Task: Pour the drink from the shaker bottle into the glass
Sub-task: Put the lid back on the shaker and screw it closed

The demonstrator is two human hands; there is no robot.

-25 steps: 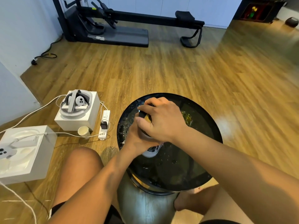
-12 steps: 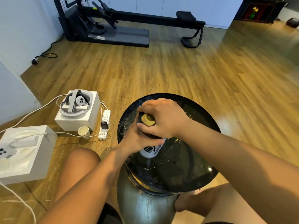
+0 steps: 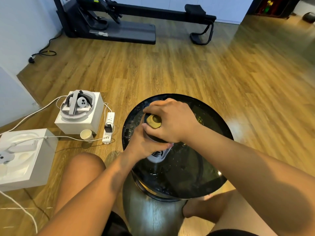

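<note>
A white shaker bottle [image 3: 159, 155] with black print stands on the round black glossy table [image 3: 184, 178]. My left hand [image 3: 144, 143] wraps around its body from the left. My right hand [image 3: 172, 120] grips the black lid from above, with the lid's gold flip cap [image 3: 154, 121] showing between my fingers. The glass [image 3: 199, 119] is mostly hidden behind my right hand; only a yellowish glint of it shows at the table's far right.
On the wooden floor to the left stand two white boxes [image 3: 80, 114] [image 3: 23, 159] with headset gear, a paper cup [image 3: 86, 135] and a power strip [image 3: 108, 128] with cables. A black exercise machine [image 3: 129, 19] stands at the back. My knees flank the table.
My right hand has turned on the lid, uncovering the gold cap. More of the bottle's printed body shows below my left hand. Both hands stay on the bottle.
</note>
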